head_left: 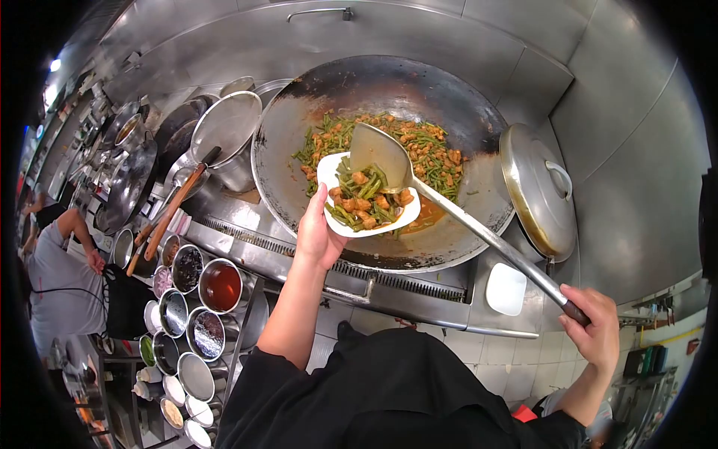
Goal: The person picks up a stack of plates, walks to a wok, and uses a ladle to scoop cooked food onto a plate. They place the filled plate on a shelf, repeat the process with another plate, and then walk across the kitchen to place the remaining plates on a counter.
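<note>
My left hand (320,233) grips the edge of a white square plate (404,215) over the near side of a large wok (280,179). Green beans and browned meat pieces (359,196) lie on the plate. My right hand (591,322) is wrapped round the dark end of a long-handled wok spatula (479,230). Its wide metal blade (381,157) reaches over the plate, right at the food. More beans and meat (430,146) spread across the wok's bottom, with reddish sauce on the near side.
A metal lid (535,194) leans right of the wok, and another white plate (506,289) lies on the counter. To the left stand a strainer (226,127), wooden-handled tools (176,209) and several seasoning pots (220,286). A person (67,277) stands at far left. A faucet (321,13) is behind.
</note>
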The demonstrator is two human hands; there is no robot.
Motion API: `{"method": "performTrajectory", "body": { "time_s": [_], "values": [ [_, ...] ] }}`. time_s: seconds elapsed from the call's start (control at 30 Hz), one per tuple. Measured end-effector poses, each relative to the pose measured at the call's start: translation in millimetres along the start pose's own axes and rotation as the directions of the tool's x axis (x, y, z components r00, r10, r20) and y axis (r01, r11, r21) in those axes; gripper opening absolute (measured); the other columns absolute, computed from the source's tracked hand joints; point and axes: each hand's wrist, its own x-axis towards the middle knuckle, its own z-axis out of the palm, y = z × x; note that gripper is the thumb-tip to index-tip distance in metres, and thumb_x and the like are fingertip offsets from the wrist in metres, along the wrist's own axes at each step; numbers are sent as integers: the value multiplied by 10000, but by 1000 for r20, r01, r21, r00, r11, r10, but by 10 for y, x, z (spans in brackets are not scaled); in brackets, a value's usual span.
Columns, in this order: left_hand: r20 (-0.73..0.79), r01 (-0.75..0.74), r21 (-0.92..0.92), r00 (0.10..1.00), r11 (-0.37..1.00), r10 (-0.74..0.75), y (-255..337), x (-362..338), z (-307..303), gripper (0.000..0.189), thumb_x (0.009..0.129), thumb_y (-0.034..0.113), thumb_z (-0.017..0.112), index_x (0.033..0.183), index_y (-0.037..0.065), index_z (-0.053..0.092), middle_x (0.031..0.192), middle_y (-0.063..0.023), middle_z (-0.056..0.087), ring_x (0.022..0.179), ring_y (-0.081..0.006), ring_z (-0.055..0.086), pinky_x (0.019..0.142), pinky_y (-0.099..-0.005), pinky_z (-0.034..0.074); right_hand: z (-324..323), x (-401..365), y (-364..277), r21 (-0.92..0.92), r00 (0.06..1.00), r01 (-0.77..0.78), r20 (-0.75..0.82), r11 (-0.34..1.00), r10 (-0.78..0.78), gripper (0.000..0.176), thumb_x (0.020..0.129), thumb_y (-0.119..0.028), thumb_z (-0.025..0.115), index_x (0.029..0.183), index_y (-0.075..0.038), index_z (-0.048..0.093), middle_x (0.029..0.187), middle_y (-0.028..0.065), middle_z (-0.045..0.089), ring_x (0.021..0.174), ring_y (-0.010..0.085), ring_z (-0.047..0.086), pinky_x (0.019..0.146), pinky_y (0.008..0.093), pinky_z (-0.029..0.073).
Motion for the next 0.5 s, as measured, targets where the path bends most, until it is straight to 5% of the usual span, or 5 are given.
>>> {"method": "performTrajectory", "body": {
  "time_s": [0.13, 0.5],
  "values": [
    [3, 0, -2, 1000, 1000, 0, 17, -31, 35, 520, 1046, 411, 397, 1424, 57, 426, 1391, -126, 540, 1237, -287, 570, 1006, -452, 505, 22, -72, 22, -161, 998, 27, -58, 987, -37, 512, 634, -1, 744, 1141, -38, 680, 835, 126, 664, 684, 291, 621, 610, 367, 473],
    [-29, -63, -1, 998, 998, 63, 94, -24, -121, 551, 1049, 424, 377, 1427, 24, 404, 1405, -134, 522, 1266, -294, 544, 1032, -459, 477, -25, -147, 180, -38, 964, -184, -201, 982, 172, 489, 725, -15, 681, 1211, -6, 633, 817, 123, 598, 699, 248, 534, 687, 315, 438]
  ]
}}
